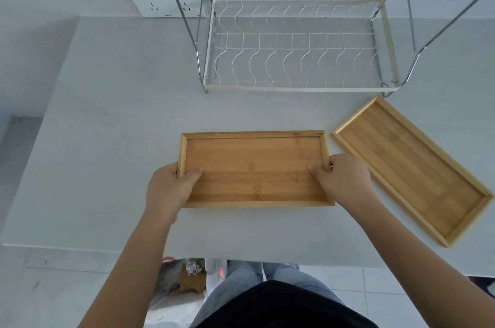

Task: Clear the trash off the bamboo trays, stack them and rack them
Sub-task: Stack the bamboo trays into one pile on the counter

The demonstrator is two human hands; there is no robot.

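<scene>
A rectangular bamboo tray (254,169) lies in front of me on the pale counter, bare inside. My left hand (170,188) grips its left short edge, thumb inside the rim. My right hand (341,177) grips its right short edge the same way. A second bamboo tray (412,167) lies at an angle to the right, also bare, untouched. The wire dish rack (297,43) stands behind both trays, its lower tier holding nothing.
A wall socket (163,0) sits behind the rack's left leg. Below the counter's front edge (107,247), on the tiled floor by my legs, a plastic bag (184,282) holds crumpled trash.
</scene>
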